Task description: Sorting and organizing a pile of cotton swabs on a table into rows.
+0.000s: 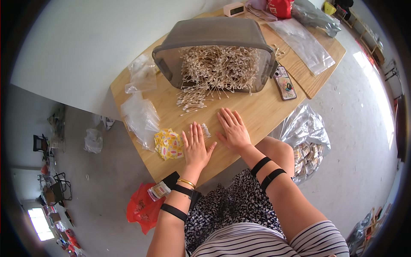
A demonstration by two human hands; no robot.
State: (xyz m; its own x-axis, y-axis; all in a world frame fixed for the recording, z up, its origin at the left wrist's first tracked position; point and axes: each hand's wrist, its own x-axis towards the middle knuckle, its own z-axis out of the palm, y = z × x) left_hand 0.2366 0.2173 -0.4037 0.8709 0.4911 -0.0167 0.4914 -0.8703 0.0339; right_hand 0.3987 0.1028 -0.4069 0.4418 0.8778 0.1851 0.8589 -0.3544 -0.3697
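Note:
My left hand lies palm down on the wooden table, fingers outstretched, holding nothing I can see. A small bundle of cotton swabs is beside its fingers, partly hidden. To its left is a pile of yellow-and-white paper labels. Flat on the wood to the right, my right hand has its fingers spread and its thumb toward the left hand. Beyond both hands, a grey plastic bin rests on its side, its opening toward me. Loose cotton swabs fill it and spill out in front.
Clear plastic bags lie along the left edge. Right of the bin are a phone and a large clear bag. A silvery bag of packs is beside my knee. A red bag hangs below left. A small clock stands behind.

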